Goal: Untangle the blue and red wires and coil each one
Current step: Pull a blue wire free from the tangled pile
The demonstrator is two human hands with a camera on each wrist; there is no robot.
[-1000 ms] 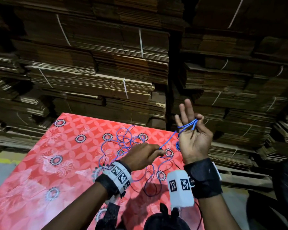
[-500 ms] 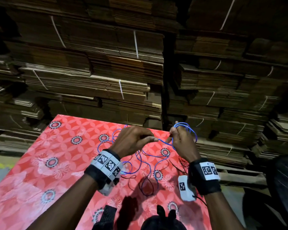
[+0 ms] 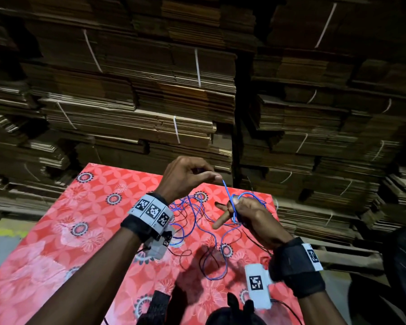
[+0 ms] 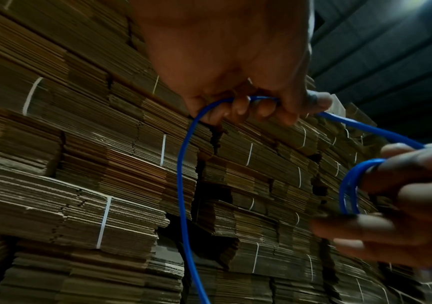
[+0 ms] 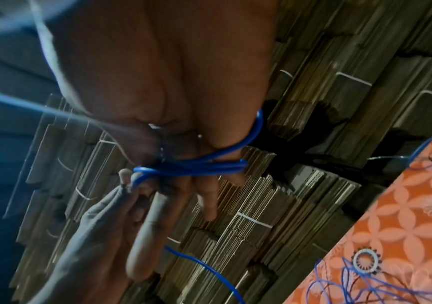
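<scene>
The blue wire lies in loose tangled loops on the red flowered cloth. Thin dark strands, likely the red wire, run among them. My right hand holds several turns of blue wire wound round it, with two fingers pointing left. My left hand is raised above it and pinches a taut blue strand that runs down to the right hand. In the left wrist view my left fingers curl round the blue wire. The right wrist view shows the blue turns crossing my right fingers.
Tall stacks of strapped flat cardboard stand right behind the cloth-covered table and to the right. The table's far edge lies just under my left hand. Grey floor shows at the left.
My right hand turned from palm up with fingers raised to back up, and dropped a little. My left hand came in to it, then rose, drawing a blue strand taut.
</scene>
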